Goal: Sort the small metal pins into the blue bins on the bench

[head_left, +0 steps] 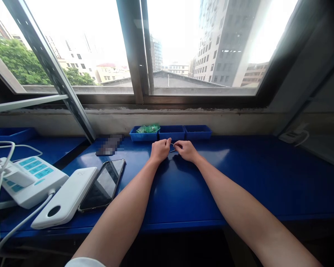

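Note:
My left hand (160, 150) and my right hand (186, 150) are close together over the blue table (183, 200), just in front of the small blue bins. Both hands are closed. Between their fingertips runs a thin, light rod-like piece (172, 144), pinched from both sides. A short dark thin piece (172, 151) shows just below it; whether it is held or lies on the table I cannot tell. The left bin (144, 136) holds a green plastic bag (148, 128). Small dark contents show faintly in the middle bin (172, 134) and the right bin (198, 133).
A phone (102, 185), a white power bank (66, 196) and a white power strip (36, 181) with cables lie at the left. A blurred dark object (109, 144) lies behind the phone. A metal shelf post (75, 107) stands at the back left, before the window.

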`<state>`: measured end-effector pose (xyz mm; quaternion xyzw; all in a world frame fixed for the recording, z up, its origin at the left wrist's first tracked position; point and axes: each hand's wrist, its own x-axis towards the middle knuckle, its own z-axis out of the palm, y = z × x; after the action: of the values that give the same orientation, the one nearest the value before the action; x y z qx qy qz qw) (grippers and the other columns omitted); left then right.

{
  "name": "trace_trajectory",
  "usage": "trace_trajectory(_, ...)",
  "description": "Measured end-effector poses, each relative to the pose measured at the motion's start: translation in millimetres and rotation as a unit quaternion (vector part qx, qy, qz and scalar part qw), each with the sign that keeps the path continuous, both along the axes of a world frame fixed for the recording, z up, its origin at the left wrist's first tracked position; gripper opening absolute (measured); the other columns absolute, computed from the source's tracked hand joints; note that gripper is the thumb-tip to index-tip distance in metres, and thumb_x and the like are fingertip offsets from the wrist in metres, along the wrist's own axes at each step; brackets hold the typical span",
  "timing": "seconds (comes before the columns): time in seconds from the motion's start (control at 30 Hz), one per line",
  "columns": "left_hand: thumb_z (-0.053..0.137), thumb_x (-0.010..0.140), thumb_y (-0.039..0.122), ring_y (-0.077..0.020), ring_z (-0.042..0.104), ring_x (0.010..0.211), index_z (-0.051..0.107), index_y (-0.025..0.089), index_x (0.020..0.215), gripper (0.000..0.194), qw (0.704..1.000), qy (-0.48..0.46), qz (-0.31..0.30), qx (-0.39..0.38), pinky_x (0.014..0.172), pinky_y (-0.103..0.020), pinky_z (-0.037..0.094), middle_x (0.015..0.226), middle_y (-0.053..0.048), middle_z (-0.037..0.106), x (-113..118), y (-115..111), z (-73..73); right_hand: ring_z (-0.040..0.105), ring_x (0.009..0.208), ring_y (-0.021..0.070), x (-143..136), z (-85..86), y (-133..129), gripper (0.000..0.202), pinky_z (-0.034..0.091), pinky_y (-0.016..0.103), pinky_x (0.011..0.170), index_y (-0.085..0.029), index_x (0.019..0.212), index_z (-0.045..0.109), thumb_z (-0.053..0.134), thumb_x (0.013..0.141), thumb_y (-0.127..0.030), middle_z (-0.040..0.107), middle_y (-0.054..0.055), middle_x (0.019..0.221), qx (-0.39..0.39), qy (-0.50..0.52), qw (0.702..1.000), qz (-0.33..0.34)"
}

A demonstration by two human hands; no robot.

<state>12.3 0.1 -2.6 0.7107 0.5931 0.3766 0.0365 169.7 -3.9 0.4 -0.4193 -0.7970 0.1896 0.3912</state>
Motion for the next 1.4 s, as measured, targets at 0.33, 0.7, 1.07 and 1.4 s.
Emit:
trace_trajectory(0.33,0.036,0.091,0.042,-0.0174,0.056,0.064,0.051,0.019,0.058,0.043,1.0,0.018,0.003,-0.016,0.058,-0.027,0.03,0.065,-0.004,0.062,-0.1,3.1,-1.3,0.062,0.066,0.0131,-0.1,-8.0,7.4,0.022,0.043,0.022,0.063,-0.018,0.085,0.068,0.046,0.085,-0.02,0.068,0.001,0.073,0.0,-0.004,1.0,0.002)
trace_trajectory(0.7,0.043,0.089,0.029,-0.0196,0.059,0.084,0.06,0.019,0.082,0.021,0.996,-0.026,-0.04,-0.075,0.073,-0.028,0.04,0.089,-0.005,0.067,2.5,-3.5,7.6,0.061,0.067,0.0131,0.8,-4.6,6.8,0.018,0.043,0.022,0.063,-0.017,0.081,0.066,0.048,0.084,-0.021,0.069,0.002,0.073,-0.012,0.013,0.999,-0.039)
trace_trajectory(1.07,0.043,0.088,0.037,-0.0194,0.059,0.077,0.061,0.021,0.076,0.027,0.995,-0.037,-0.046,-0.084,0.072,-0.029,0.041,0.076,-0.003,0.066,1.2,-2.0,5.6,0.061,0.064,0.0135,2.9,-1.9,6.9,0.019,0.043,0.022,0.061,-0.018,0.075,0.068,0.051,0.081,-0.024,0.069,0.002,0.07,-0.003,0.05,0.997,-0.058)
trace_trajectory(1.4,0.054,0.081,0.025,-0.0151,0.062,0.076,0.066,0.019,0.084,0.014,0.99,-0.102,-0.097,-0.009,0.072,-0.024,0.047,0.081,-0.002,0.069,-0.4,-2.4,3.1,0.06,0.065,0.0132,3.4,-6.4,10.2,0.021,0.043,0.023,0.062,-0.018,0.078,0.067,0.049,0.083,-0.027,0.068,0.002,0.072,-0.02,0.037,0.997,-0.06)
